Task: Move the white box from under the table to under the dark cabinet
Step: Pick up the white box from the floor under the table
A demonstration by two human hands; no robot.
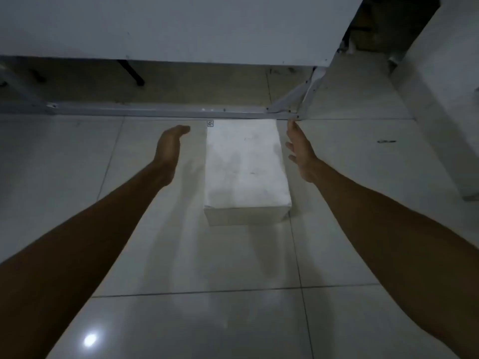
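A long white box [245, 167] lies flat on the tiled floor, its far end close to the table's metal floor bar [160, 111]. The white table top [181, 27] spans the upper part of the view. My left hand [169, 146] hovers left of the box's far end, palm turned toward it, a gap between them. My right hand [299, 151] is on the box's right side, fingers spread, close to the box but apart from it. Both hands hold nothing. No dark cabinet shows clearly.
Glossy pale floor tiles [197, 320] fill the foreground. A white wall or panel [445, 112] rises at the right. A diagonal metal brace [290, 99] joins the bar near the box's far right corner. A dark gap [388, 24] opens at the upper right.
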